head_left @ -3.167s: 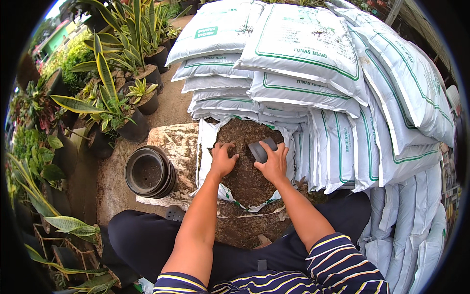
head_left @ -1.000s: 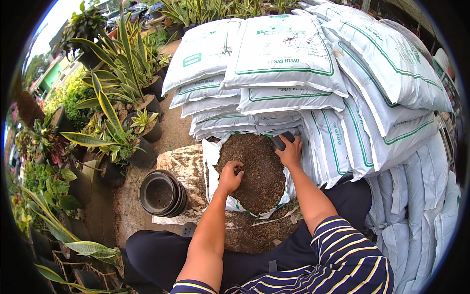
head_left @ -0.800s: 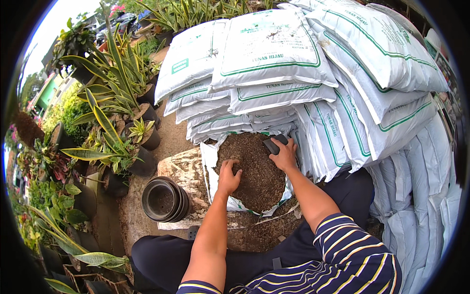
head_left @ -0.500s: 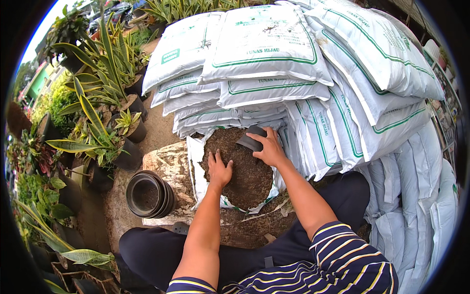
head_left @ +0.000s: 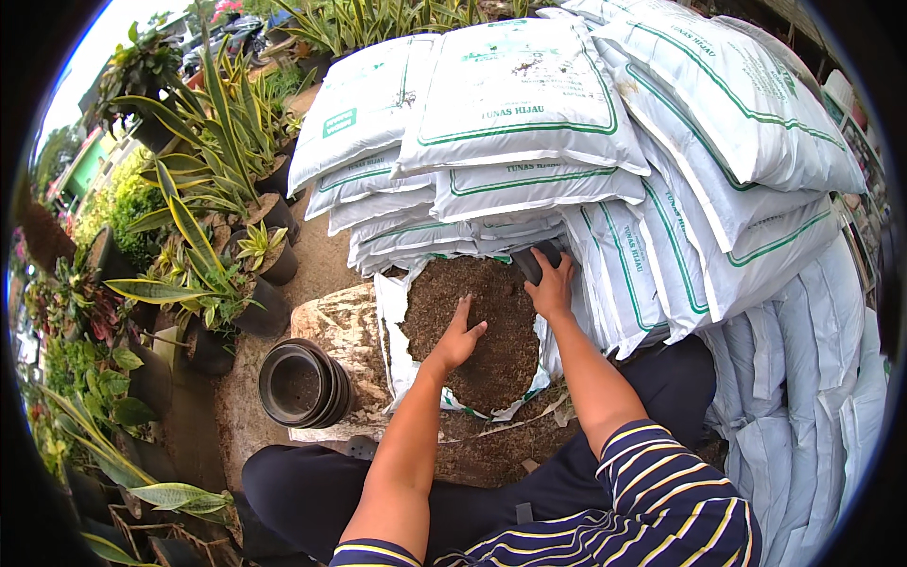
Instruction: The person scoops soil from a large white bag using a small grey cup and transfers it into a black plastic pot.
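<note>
Soil (head_left: 501, 350) lies exposed in the white bag (head_left: 389, 317) in front of me, its mouth opened wide; that much is done. Right hand (head_left: 551, 282): thumb and fingers clamped on a dark curved piece (head_left: 530, 266) at the far right edge of the soil, against the bag's rim or just beside it; cannot tell which. Left hand (head_left: 456, 342): holding nothing that I can see, fingers extended close together, thumb apart, over the middle of the soil; contact with the surface uncertain. Step in hand, as I judge it: working the loose soil with both hands, mid-course rather than finished, since the piece is in my grip and soil spreads across the whole opening. Left over, by appearance: a good deal of soil; depth hidden, so no amount recorded. Black pots (head_left: 333, 392) sit nested to the left, beside or partly on a stained sheet (head_left: 345, 317), touched by neither hand; contents of the top one unclear. Filled bags (head_left: 529, 90) are piled beyond and to the right, apparently sealed.
</note>
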The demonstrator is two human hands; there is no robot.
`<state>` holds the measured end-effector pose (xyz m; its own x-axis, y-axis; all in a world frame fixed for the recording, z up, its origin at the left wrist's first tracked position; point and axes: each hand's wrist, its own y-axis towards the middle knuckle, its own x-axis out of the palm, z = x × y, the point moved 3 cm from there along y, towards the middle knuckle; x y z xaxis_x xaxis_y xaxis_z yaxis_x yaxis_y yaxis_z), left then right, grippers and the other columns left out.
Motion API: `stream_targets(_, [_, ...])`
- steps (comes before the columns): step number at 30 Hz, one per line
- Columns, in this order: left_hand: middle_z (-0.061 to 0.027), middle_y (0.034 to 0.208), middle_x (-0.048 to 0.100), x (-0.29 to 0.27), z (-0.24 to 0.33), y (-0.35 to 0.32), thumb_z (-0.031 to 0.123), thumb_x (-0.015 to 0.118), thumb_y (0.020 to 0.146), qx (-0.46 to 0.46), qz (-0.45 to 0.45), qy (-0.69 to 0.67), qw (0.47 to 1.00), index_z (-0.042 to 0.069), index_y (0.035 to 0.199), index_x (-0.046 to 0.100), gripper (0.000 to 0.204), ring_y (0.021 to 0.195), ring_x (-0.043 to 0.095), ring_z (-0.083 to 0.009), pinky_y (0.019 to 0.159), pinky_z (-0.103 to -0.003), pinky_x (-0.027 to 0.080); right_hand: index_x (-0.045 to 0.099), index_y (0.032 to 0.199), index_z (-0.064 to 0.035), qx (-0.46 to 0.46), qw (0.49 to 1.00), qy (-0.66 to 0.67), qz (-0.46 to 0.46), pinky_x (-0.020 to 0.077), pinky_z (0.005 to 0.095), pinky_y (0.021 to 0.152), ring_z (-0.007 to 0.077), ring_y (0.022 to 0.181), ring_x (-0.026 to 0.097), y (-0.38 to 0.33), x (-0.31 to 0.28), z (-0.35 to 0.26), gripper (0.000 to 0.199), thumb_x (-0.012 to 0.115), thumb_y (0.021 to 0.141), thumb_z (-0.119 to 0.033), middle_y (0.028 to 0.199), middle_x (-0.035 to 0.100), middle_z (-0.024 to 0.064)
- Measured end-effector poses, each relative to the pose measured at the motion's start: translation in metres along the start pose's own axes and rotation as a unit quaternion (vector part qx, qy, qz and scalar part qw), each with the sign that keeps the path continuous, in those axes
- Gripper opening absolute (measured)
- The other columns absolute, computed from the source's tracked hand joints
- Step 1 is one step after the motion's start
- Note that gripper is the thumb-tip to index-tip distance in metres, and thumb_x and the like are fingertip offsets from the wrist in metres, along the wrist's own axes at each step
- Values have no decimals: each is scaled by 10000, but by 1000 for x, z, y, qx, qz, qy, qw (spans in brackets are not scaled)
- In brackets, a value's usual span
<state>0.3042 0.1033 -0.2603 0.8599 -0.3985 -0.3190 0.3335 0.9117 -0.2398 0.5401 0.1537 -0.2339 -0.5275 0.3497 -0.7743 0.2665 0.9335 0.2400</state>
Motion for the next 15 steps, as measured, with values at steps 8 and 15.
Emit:
stream_targets(8, [-216, 1669, 325, -37, -22, -21, 199, 587, 1036, 4, 176, 162, 971, 89, 1584, 385, 594, 1599, 162, -374, 1288, -513, 152, 605, 1443, -296, -94, 985, -34, -139, 454, 488, 1153, 444, 1391, 377, -30, 27, -34, 808, 899, 719, -91, 1520, 335, 188])
stream_targets(15, [-247, 1341, 635, -55, -33, -20, -9, 625, 931, 44, 306, 116, 944, -22, 1331, 600, 401, 1248, 617, -422, 1063, -459, 496, 668, 1373, -284, -225, 963, -16, -148, 460, 472, 1136, 391, 1342, 433, -35, -19, -81, 785, 936, 656, -111, 1446, 453, 151])
